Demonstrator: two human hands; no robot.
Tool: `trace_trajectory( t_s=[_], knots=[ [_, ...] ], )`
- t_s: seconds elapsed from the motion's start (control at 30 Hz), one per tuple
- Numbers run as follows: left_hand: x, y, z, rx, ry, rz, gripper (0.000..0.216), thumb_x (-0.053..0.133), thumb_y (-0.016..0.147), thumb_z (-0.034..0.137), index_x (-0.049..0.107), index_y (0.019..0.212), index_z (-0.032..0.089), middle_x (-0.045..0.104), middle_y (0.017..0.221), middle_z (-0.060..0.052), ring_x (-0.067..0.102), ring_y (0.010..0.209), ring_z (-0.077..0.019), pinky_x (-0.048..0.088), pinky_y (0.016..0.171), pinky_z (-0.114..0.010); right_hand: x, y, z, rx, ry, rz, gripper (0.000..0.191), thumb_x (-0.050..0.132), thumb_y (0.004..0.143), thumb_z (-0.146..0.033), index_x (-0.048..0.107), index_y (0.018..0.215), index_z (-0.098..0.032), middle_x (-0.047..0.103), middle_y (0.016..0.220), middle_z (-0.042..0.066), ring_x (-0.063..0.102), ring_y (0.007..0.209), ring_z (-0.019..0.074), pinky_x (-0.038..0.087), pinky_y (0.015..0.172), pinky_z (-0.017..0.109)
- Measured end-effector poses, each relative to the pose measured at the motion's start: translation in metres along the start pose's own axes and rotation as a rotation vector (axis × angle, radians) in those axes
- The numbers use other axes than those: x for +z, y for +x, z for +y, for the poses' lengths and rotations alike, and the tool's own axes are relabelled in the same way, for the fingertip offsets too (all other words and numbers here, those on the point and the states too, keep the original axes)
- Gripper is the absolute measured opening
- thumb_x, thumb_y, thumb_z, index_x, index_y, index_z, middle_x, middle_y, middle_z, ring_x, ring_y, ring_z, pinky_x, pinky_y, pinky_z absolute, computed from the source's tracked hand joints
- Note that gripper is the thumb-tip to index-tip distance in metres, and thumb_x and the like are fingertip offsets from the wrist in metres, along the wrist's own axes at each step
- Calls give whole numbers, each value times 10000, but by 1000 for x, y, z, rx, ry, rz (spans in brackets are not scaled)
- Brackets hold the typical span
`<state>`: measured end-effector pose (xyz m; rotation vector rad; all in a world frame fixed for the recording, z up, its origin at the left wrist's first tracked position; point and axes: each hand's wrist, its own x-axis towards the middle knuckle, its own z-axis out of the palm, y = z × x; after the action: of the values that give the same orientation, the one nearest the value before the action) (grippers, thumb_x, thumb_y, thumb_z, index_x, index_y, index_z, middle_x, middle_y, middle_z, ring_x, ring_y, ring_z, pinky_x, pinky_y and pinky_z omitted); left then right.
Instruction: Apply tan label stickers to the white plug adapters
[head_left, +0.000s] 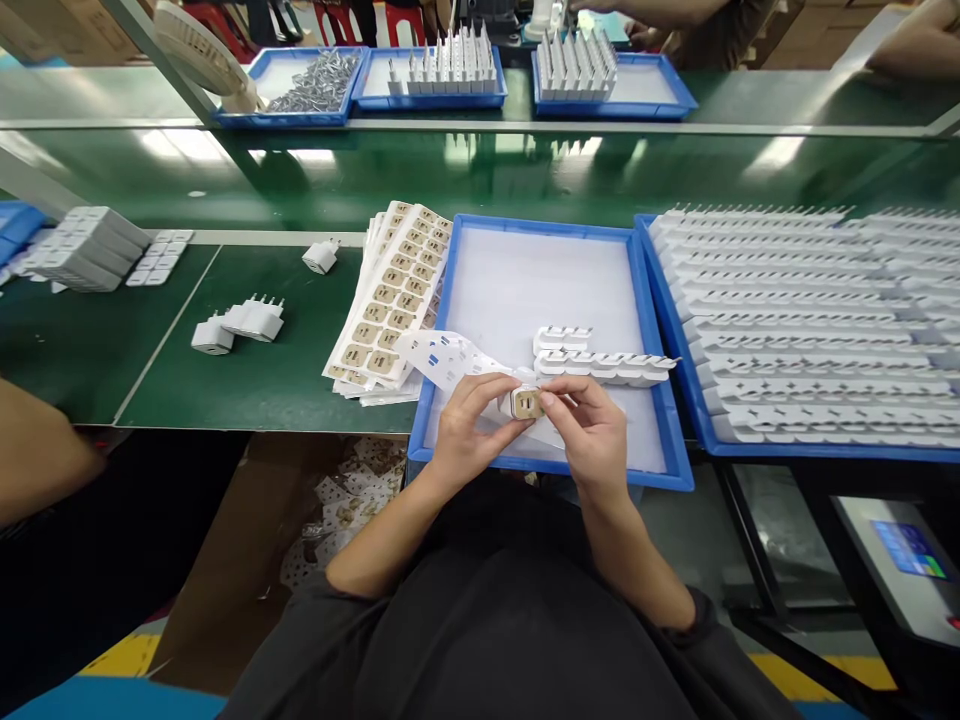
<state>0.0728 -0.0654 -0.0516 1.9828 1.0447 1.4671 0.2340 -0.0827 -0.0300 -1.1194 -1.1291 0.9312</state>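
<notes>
Over the near part of a blue-rimmed tray (544,222), a white plug charger (508,407) is held with its port face toward me; a tan label covers that face. My left hand (466,428) is closed on the charger's left side, thumb below and fingers above. The fingers of my right hand (598,432) are pinched at the right edge of the labelled face; whether they grip the label or the charger body is hard to tell. A white label sheet with cut-outs (450,358) lies by my left fingers. Rows of white chargers (604,368) stand in the tray behind my hands.
Stacked tan label sheets (390,300) lie left of the tray. Loose chargers (255,318) sit on the green bench further left. A second tray (652,245) full of chargers adjoins on the right. A co-worker's arm (41,455) is at the left edge.
</notes>
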Motion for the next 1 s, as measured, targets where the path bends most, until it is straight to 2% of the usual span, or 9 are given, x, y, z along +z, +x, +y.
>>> trace_trajectory(
  t_s=[0.47, 0.87, 0.93, 1.0],
  knots=[
    [1, 0, 0, -4, 24, 19, 382, 806, 844, 278, 654, 1190, 228, 726, 1119, -85, 688, 1042, -218, 579, 916, -374, 5, -4, -1, -29, -125, 42, 59, 721, 903, -300, 715, 920, -244, 710, 890, 19, 677, 874, 178, 588, 791, 318],
    [-1, 1, 2, 3, 53, 25, 335, 777, 871, 292, 650, 1174, 227, 733, 1088, -69, 689, 1015, -204, 576, 892, -356, 12, -3, 0, -180, -321, 50, 49, 716, 909, -271, 699, 952, -254, 691, 859, 13, 668, 815, 176, 606, 735, 338],
    [0, 0, 1, -11, 36, 45, 327, 778, 869, 274, 650, 1166, 226, 729, 1087, -67, 686, 1027, -202, 574, 903, -356, 12, -2, 0, -221, -386, 59, 97, 733, 892, -281, 707, 982, -255, 671, 908, 32, 651, 826, 184, 607, 707, 341],
    [0, -2, -1, -35, 0, 75, 331, 790, 856, 262, 648, 1154, 227, 721, 1094, -65, 685, 1041, -203, 571, 921, -363, 12, 0, 1, -191, -383, 59, 177, 760, 868, -315, 716, 1030, -263, 632, 971, 45, 626, 845, 186, 602, 657, 318]
  ],
)
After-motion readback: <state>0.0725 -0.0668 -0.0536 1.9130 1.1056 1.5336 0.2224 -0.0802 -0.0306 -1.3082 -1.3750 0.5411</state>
